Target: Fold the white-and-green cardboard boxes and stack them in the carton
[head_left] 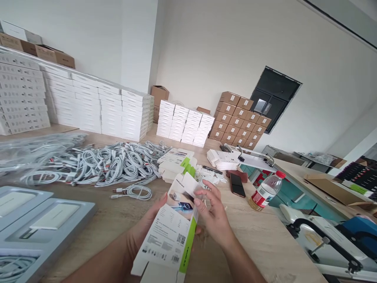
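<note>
Below, right hand [213, 214], wooden table [259, 243]; stacked boxes [100, 110]

Bright, even light across the whole room!
Only soft shadows here, and the white wall [224, 51] warps toward the upper right edge.

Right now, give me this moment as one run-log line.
left hand | right hand | both on open white-and-green cardboard retail box | nearby: clear plastic water bottle | coiled white cable
</note>
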A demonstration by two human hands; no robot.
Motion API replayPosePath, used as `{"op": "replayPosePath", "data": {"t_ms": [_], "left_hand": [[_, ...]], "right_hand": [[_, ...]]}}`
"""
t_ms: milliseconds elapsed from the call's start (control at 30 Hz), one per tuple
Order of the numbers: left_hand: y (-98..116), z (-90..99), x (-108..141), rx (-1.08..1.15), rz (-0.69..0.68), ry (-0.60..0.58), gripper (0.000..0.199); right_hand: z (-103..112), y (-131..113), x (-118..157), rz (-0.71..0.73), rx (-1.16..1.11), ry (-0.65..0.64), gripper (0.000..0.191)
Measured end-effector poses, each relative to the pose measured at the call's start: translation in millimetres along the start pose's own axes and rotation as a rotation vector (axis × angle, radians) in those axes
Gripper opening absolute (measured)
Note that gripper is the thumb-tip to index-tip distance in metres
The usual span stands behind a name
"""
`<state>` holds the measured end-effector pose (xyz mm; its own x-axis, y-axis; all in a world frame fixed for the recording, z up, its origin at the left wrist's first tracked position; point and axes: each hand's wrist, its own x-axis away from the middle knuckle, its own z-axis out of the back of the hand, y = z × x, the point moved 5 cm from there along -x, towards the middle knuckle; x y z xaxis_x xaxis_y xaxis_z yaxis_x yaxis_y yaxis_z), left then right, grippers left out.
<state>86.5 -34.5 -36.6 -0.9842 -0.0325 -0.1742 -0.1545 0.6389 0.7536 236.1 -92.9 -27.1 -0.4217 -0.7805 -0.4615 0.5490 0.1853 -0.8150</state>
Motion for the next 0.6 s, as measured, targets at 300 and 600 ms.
{"op": "replayPosePath", "data": {"t_ms": [300,600], "left_hand": [[-11.4,13.9,10.8,0.147,0.17,0.368,0.057],[29.8,27.1,12.1,-0.632,-0.112,0.663,0.046]], "right_hand": [[2.6,14.6,-5.1,-0.198,-0.618,0.001,0.031],[-18.3,13.8,3.3,-0.279,-0.485,-0.393,0.036]]}}
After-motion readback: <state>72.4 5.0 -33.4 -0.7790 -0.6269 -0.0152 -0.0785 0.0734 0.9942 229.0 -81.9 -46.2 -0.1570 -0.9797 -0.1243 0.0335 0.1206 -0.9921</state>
